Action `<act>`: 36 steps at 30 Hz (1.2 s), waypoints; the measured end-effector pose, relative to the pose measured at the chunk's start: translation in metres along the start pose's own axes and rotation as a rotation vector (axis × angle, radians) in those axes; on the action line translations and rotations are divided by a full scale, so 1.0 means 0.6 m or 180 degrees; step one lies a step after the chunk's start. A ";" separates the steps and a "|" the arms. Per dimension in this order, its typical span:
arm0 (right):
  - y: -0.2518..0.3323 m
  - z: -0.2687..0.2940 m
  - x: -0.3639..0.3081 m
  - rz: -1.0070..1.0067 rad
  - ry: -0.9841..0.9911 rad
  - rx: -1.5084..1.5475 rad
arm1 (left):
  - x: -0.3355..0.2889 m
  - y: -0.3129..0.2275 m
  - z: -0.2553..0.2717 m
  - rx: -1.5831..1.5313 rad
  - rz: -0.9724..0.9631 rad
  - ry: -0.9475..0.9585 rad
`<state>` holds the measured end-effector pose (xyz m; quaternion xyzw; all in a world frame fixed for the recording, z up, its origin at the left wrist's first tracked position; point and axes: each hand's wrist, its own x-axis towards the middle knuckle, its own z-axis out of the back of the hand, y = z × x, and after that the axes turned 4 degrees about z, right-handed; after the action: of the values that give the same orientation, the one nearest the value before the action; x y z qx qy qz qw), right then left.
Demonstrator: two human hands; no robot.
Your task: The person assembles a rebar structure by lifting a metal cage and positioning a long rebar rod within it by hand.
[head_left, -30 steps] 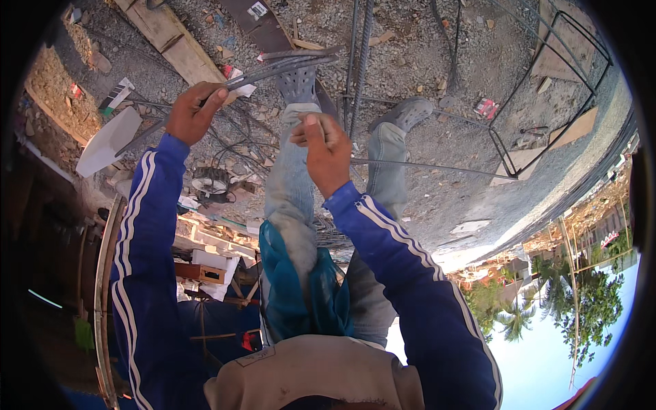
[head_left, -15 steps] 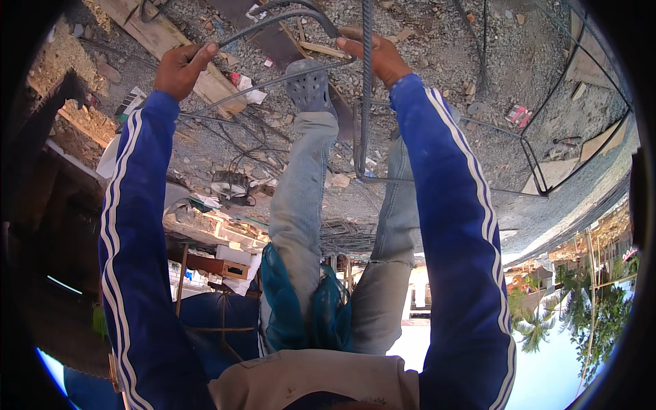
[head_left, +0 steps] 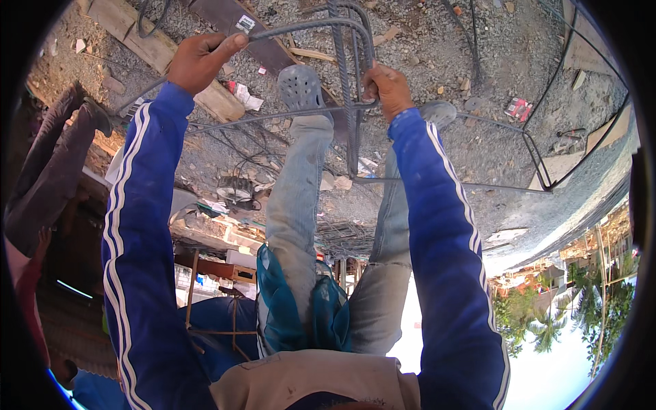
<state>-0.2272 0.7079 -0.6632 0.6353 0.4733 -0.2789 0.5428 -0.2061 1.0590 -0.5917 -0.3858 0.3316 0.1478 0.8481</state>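
Note:
A bent steel bar [head_left: 294, 27] runs from my left hand across to a rounded corner, then down to my right hand. My left hand [head_left: 199, 63] is closed on its left part, thumb lying along it. My right hand [head_left: 389, 90] is curled round the downward leg near the corner. Just left of my right hand stands a thicker ribbed reinforcing bar [head_left: 344, 61], which passes close to the bent bar. Whether the two touch I cannot tell. Thinner steel rod [head_left: 266, 117] frames cross below my hands.
A wooden plank [head_left: 130, 35] and a dark board [head_left: 236, 27] lie on rubble ground. My foot in a grey clog [head_left: 301, 89] stands below the bars. A black rod frame [head_left: 547, 171] is at right. Another person's trousered legs [head_left: 51, 150] show at far left.
The bent bar has turned and its corner now sits by the upright ribbed bar. My left hand rose slightly; my right hand moved lower onto the bar's leg. Another person's legs appeared at left.

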 end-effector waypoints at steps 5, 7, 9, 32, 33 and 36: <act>0.043 0.068 -0.018 0.0374 -0.0581 0.0025 | 0.028 -0.137 -0.023 0.0498 -0.0011 -0.0045; 0.055 0.111 -0.035 0.0320 -0.0724 0.0063 | 0.024 -0.221 -0.037 0.0468 -0.0350 -0.0216; 0.067 0.154 -0.047 0.0303 -0.0842 0.0109 | 0.028 -0.296 -0.051 0.0835 -0.0407 -0.0032; 0.169 0.798 -0.212 0.0573 -0.3063 -0.0748 | 0.238 -0.831 -0.509 0.1384 -0.0748 0.0307; 0.176 0.813 -0.219 0.0596 -0.3086 -0.0713 | 0.246 -0.850 -0.522 0.1546 -0.0705 0.0216; 0.194 0.829 -0.228 0.0434 -0.2877 -0.0785 | 0.262 -0.859 -0.532 0.1530 -0.0931 0.0138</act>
<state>-0.0971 0.1970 -0.6219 0.4107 0.1763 -0.4330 0.7828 0.0274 0.4783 -0.5653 -0.2205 0.3160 -0.0673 0.9203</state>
